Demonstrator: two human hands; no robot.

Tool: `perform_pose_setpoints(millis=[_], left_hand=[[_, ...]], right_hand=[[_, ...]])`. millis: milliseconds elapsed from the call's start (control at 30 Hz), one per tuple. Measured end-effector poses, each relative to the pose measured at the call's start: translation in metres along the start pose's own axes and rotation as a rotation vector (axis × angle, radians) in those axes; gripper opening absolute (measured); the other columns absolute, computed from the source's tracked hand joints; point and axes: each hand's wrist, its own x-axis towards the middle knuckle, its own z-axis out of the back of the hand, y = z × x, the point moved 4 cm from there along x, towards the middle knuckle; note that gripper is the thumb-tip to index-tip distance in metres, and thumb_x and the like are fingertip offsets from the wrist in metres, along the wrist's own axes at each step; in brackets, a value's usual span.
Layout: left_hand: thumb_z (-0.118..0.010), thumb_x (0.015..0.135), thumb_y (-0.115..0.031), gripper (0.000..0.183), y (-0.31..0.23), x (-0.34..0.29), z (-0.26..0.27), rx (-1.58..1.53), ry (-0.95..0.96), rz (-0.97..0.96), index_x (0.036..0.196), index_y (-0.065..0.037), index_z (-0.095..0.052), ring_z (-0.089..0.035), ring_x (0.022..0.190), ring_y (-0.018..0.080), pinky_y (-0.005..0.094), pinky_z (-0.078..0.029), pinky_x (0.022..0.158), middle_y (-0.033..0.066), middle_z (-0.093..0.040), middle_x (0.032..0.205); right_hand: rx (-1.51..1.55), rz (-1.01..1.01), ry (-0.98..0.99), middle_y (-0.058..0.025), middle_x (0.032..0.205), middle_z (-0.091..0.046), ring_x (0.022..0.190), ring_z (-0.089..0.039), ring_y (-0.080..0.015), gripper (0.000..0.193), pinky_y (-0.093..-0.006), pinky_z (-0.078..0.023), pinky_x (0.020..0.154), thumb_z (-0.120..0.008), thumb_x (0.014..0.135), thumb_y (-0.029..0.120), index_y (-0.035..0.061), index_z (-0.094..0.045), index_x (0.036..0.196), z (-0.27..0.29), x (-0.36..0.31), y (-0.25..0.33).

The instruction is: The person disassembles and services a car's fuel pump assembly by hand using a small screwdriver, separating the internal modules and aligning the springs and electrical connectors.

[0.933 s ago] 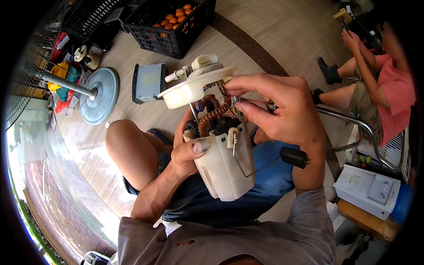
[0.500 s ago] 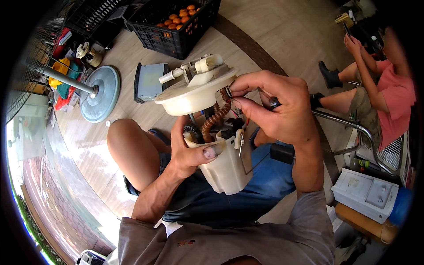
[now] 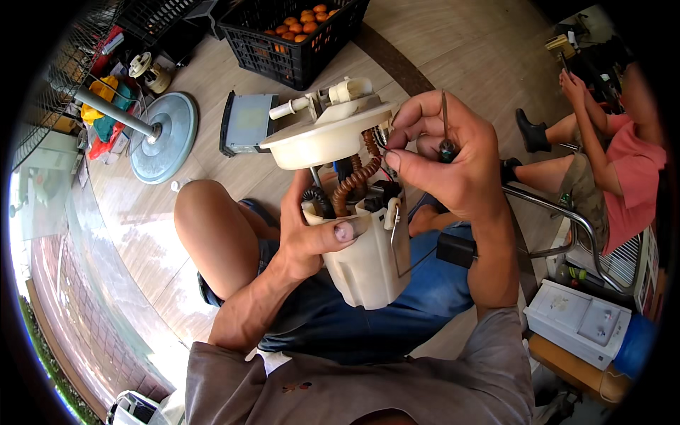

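One pale canister (image 3: 367,276), held above the lap (image 3: 333,326), with fine wires (image 3: 386,170) exposed.
Its rim is grasped by the left hand (image 3: 304,248), while a slim tool (image 3: 448,150) is held in the curled grip of the right hand (image 3: 467,159); whether a wire is also pinched cannot be told. Wires could be strained or torn if one were caught as that hand is drawn away, and the brown corrugated hose (image 3: 354,183) could be kinked if the raised lid (image 3: 322,146) were tipped. The black float (image 3: 455,249) might be knocked by the nearby right forearm (image 3: 494,262). Compared with the earlier frame, the right fingers are curled farther back and the tool's shaft is turned upright.
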Motion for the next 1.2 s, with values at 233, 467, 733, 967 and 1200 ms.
perform_pose_setpoints(millis=[233, 467, 733, 967, 1200], left_hand=[[-0.073, 0.060, -0.038, 0.108, -0.001, -0.002, -0.003, -0.062, -0.009, 0.034, 0.148, 0.002, -0.026, -0.055, 0.119, 0.0329, 0.0435, -0.047, 0.102, 0.0230, -0.050, 0.133], [-0.071, 0.065, -0.037, 0.103, 0.002, -0.005, 0.005, -0.243, 0.017, 0.071, 0.149, 0.001, -0.025, -0.055, 0.120, 0.0326, 0.0420, -0.046, 0.102, 0.0233, -0.049, 0.135], [-0.070, 0.059, -0.050, 0.110, 0.004, -0.008, 0.006, -0.320, 0.036, 0.147, 0.148, 0.000, -0.027, -0.055, 0.119, 0.0310, 0.0414, -0.044, 0.103, 0.0212, -0.050, 0.135], [-0.070, 0.060, -0.048, 0.110, 0.013, -0.004, 0.006, -0.351, 0.104, 0.183, 0.148, 0.001, -0.026, -0.055, 0.119, 0.0316, 0.0431, -0.045, 0.103, 0.0217, -0.050, 0.134], [-0.074, 0.065, -0.042, 0.107, 0.023, -0.013, 0.016, -0.389, 0.114, 0.302, 0.148, 0.002, -0.024, -0.055, 0.120, 0.0317, 0.0436, -0.046, 0.103, 0.0232, -0.048, 0.136]], right_hand=[[0.121, -0.009, 0.038, -0.0059, 0.084, -0.068, 0.080, -0.062, -0.0058, 0.027, -0.0175, -0.044, 0.062, -0.074, 0.076, -0.001, 0.0013, -0.059, 0.099, 0.000, 0.002, 0.003], [0.143, -0.058, -0.024, -0.0088, 0.086, -0.069, 0.081, -0.065, -0.0091, 0.029, -0.0195, -0.049, 0.066, -0.075, 0.077, -0.001, 0.0001, -0.058, 0.101, -0.012, 0.000, 0.007], [0.155, 0.157, -0.062, -0.0103, 0.084, -0.071, 0.070, -0.065, -0.0068, 0.027, -0.0169, -0.047, 0.057, -0.073, 0.079, -0.003, -0.0022, -0.058, 0.102, -0.019, -0.005, 0.008], [-0.015, 0.107, 0.030, -0.0117, 0.086, -0.068, 0.071, -0.061, -0.0076, 0.021, -0.0211, -0.050, 0.059, -0.072, 0.084, 0.001, -0.0045, -0.059, 0.100, -0.001, -0.009, 0.019], [-0.466, 0.328, -0.091, -0.0092, 0.070, -0.065, 0.054, -0.052, -0.0143, 0.024, -0.0280, -0.041, 0.050, -0.071, 0.089, 0.024, -0.0002, -0.067, 0.089, 0.038, -0.011, 0.021]])
